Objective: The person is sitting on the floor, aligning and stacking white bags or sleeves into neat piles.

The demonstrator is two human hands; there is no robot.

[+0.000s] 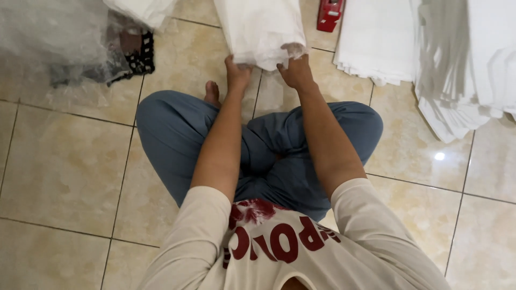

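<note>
The left hand (237,72) had its fingers curled shut on the near edge of a folded white cloth (262,29), pinching its left corner. The right hand (295,71) gripped the same edge at its frayed right corner, fingers closed over the fabric. The cloth lay on the tiled floor (64,161) straight ahead of the person's crossed legs, stretching away from both hands towards the top of the view. A bare foot (212,92) rested just beside the left wrist. To the right, well apart from the hands, lay a stack of white sheets (376,43) and a fanned pile of white sheets (462,70). A small red object (329,14) sat between cloth and stack. Crumpled clear plastic (59,37) lay far left.
</note>
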